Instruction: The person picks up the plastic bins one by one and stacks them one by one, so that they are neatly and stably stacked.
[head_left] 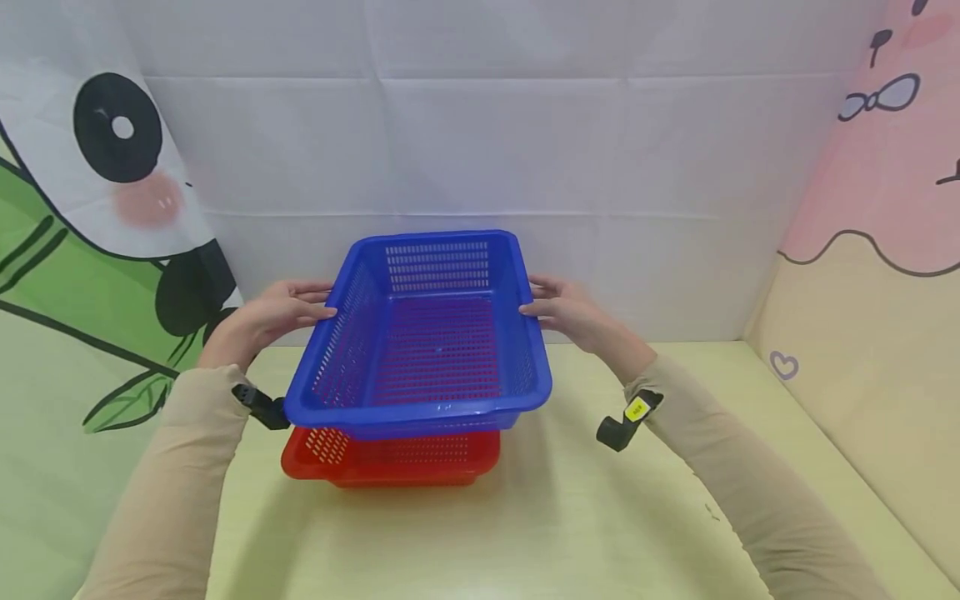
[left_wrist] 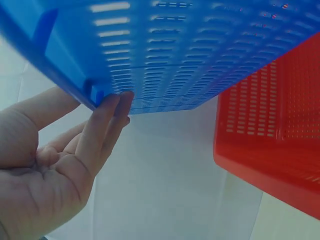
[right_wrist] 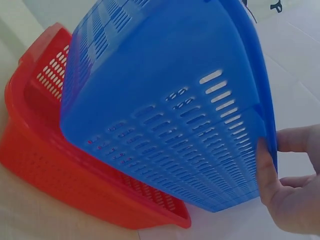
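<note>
We hold the blue basket (head_left: 420, 333) by its rim, fingers (left_wrist: 102, 132) of both hands clamped, lifted clear above the red basket (head_left: 390, 458) on the worktop (head_left: 525, 517).

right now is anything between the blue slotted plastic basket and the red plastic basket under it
Nothing visible. The blue slotted plastic basket is held tilted by the left hand and right hand at its side rims, directly above the red plastic basket on the table. Both wrist views show only open air between the two.

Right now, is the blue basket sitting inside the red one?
No. Both hands hold the blue basket lifted above the red basket, tilted.
</note>
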